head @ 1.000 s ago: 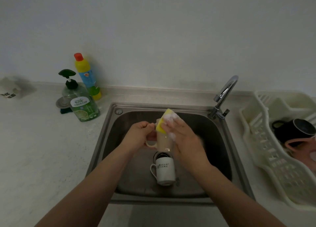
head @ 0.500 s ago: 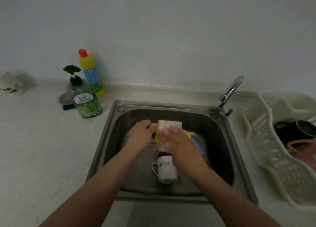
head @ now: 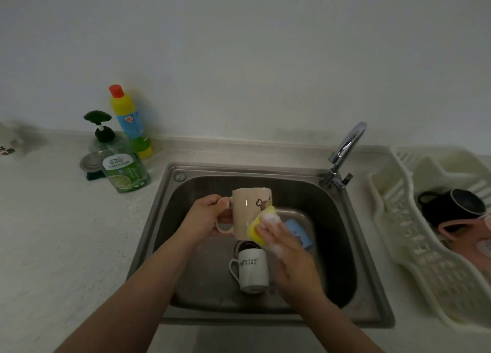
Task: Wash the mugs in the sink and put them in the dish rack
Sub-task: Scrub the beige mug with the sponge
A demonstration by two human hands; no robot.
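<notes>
Standing over the steel sink [head: 156, 219], the person holds a beige mug [head: 251, 211] upright above the basin; it carries a small cartoon figure on its side. The left hand [head: 206, 215] has its fingers curled round the mug's handle. The right hand [head: 289, 257], soapy with foam, presses a yellow sponge [head: 256, 230] against the mug's lower right side, fingers wrapped over the sponge.

Below them a white mug [head: 252, 270] with dark lettering lies on its side on the sink floor, handle to the left, and a blue cloth [head: 299, 231] lies near it, partly hidden by the right hand. The chrome tap [head: 345, 150] stands at the sink's back right corner.

On the counter to the right, a cream dish rack [head: 414, 251] holds a black mug [head: 451, 206] and a pink mug [head: 470, 233]. To the left stand a green pump bottle [head: 125, 166] and a yellow bottle with a red cap [head: 130, 121].
</notes>
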